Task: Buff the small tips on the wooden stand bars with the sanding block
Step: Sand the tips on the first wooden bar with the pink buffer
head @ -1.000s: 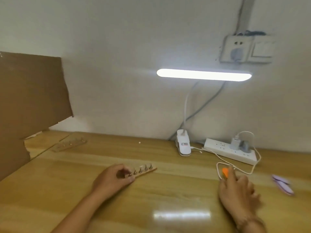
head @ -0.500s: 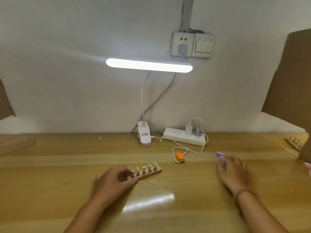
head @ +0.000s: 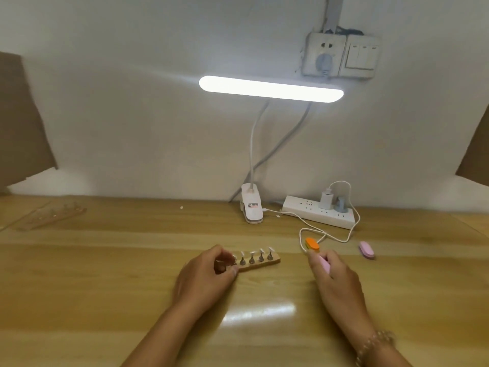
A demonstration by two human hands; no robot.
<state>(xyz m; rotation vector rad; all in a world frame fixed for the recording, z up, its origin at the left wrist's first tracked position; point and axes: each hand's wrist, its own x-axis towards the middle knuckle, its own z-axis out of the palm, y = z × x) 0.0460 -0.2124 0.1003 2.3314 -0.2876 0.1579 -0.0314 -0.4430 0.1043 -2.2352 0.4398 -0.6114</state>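
As left hand (head: pixel 203 276) pinches bar (head: pixel 260 262), hiding its end, right hand (head: pixel 336 279) clasps half-hidden block (head: pixel 325 264).

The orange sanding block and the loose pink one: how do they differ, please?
The orange sanding block is orange, the loose pink block pink. The orange block lies by the white cable; the pink block lies farther right, apart from it. Both are small and rounded.

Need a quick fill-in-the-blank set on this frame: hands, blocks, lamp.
1. The left hand grips one end of the wooden stand bar, which lies on the ____.
2. The right hand holds a ____ sanding block.
3. The loose block nearest the right hand is ____.
4. The lamp is switched ____.
Missing words: table; pink; orange; on.
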